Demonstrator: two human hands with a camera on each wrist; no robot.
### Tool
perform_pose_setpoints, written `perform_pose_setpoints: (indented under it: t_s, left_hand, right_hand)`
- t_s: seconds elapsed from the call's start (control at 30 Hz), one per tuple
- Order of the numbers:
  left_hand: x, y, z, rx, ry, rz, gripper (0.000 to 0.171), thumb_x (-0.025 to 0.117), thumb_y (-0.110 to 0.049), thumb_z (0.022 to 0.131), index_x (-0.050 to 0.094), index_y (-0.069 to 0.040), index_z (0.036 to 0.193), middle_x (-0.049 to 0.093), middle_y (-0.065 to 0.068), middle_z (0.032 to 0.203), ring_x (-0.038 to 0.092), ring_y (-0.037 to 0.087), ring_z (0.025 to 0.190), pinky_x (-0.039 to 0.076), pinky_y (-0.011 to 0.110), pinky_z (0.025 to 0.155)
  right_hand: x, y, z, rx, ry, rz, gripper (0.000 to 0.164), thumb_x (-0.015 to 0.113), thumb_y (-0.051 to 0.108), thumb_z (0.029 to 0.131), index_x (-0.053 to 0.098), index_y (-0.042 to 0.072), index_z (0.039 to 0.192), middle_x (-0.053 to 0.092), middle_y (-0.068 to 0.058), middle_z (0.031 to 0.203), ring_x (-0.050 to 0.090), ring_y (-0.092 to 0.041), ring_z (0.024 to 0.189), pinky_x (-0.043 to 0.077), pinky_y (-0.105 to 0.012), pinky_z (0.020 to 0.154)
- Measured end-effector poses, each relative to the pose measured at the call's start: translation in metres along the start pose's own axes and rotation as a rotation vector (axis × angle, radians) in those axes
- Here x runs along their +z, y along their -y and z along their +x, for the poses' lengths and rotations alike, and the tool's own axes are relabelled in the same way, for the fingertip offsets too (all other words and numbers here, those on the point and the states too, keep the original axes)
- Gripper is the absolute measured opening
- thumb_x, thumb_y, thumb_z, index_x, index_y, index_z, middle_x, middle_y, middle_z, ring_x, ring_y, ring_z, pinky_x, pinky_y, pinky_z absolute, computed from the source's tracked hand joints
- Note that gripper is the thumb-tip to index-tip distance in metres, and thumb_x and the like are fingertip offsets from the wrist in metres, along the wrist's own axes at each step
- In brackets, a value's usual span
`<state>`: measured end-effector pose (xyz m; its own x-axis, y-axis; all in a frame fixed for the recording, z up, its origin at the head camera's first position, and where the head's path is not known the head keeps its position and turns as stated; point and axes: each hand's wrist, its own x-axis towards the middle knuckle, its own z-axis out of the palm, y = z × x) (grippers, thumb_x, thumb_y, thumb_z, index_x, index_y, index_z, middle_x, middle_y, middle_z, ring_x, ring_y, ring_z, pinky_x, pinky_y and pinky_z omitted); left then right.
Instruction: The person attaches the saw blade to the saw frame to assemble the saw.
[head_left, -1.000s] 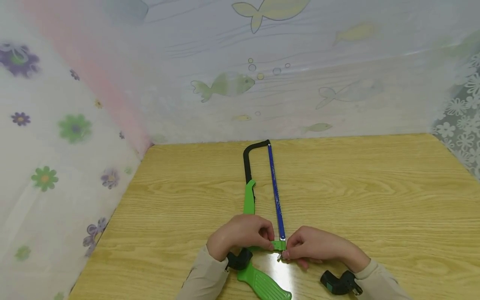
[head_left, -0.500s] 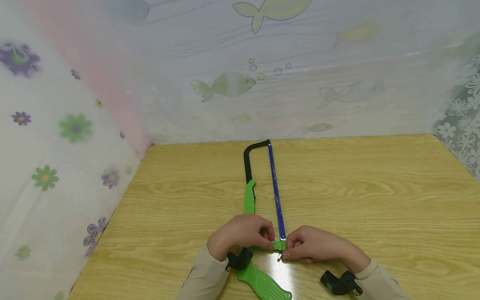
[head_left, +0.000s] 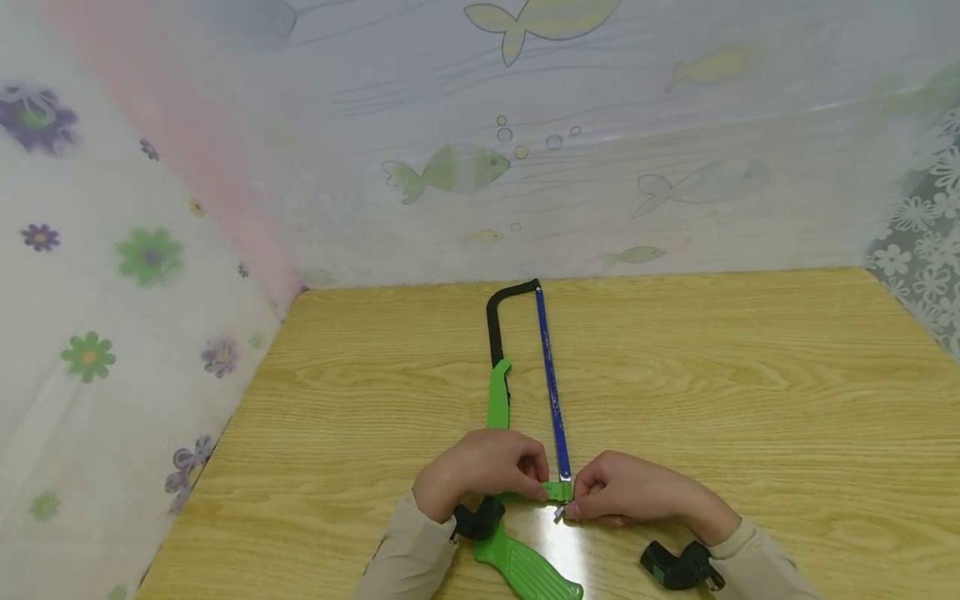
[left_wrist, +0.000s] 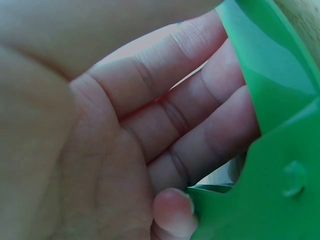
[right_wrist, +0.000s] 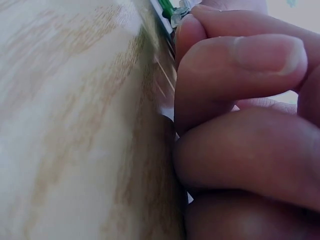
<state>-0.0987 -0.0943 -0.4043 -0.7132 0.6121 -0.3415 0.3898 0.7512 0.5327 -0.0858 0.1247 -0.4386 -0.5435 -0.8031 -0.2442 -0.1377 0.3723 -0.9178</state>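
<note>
– Pinching with both hands. Left hand (head_left: 483, 462): thumb and bent fingers close on the flat green end bracket (head_left: 556, 491).

– And the right?

– Right hand (head_left: 637, 492): thumb and forefinger nipped together on a small silver metal wing nut (head_left: 559, 514), just below the bracket. Other fingers folded in, close to the wood.

– Where does the saw lie?

– Hacksaw with a black and green frame (head_left: 498, 400), lying on its side, near end between the hands. Ridged green handle (head_left: 528, 568) slants out below the left wrist. Narrow blue metal blade (head_left: 553, 383) runs from the bracket, away from both hands, to the frame's curved black far end.

– Further out?

– Yellow wood-grain table (head_left: 712, 375) beneath it all. Black camera (head_left: 677, 565) at the right cuff, another at the left. Behind, pale fish-printed sheeting (head_left: 465, 167); flower-printed sheeting (head_left: 90, 317) on the left.
</note>
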Motion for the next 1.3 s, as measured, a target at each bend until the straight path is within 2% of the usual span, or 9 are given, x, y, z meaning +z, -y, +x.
perform_pose_setpoints:
  t_s: [0.3,0.57,1.07,1.3]
  left_hand:
    - [0.0,-0.0011,-0.0004,0.003,-0.003,0.006,0.013,0.069,-0.038,0.073,0.059,-0.03,0.076,0.054,-0.019,0.068,0.049,-0.002,0.061,0.038,0.02,0.058]
    - [-0.0009,-0.0014,-0.001,0.002,-0.003,0.003,0.013,0.07,-0.037,0.073,0.059,-0.03,0.075,0.054,-0.018,0.068,0.049,-0.001,0.061,0.038,0.02,0.058]
    - [0.0001,-0.0013,-0.0003,-0.011,0.002,0.005,0.012,0.069,-0.038,0.073,0.061,-0.031,0.077,0.054,-0.019,0.069,0.049,-0.002,0.063,0.038,0.02,0.059]
    - [0.0005,-0.0015,-0.0002,-0.015,0.009,0.021,0.01,0.069,-0.039,0.074,0.063,-0.032,0.078,0.054,-0.022,0.071,0.049,-0.004,0.065,0.039,0.019,0.061]
  right_hand:
    - [0.001,0.0026,0.0002,0.027,0.005,0.012,0.035,0.057,0.035,0.086,0.06,0.008,0.064,0.039,0.006,0.042,0.03,-0.005,0.037,0.029,-0.02,0.043]
    - [0.0004,0.0044,0.0008,0.025,-0.003,0.007,0.031,0.055,0.036,0.086,0.066,0.012,0.069,0.041,0.006,0.042,0.031,-0.004,0.037,0.028,-0.02,0.042]
    - [0.0023,0.0041,0.0002,0.043,-0.017,-0.012,0.039,0.054,0.04,0.087,0.061,0.01,0.064,0.04,0.006,0.042,0.033,-0.005,0.037,0.031,-0.021,0.044]
    - [0.0021,0.0039,0.0003,0.044,-0.013,-0.019,0.037,0.055,0.039,0.086,0.061,0.01,0.065,0.041,0.007,0.042,0.032,-0.004,0.037,0.03,-0.021,0.044]
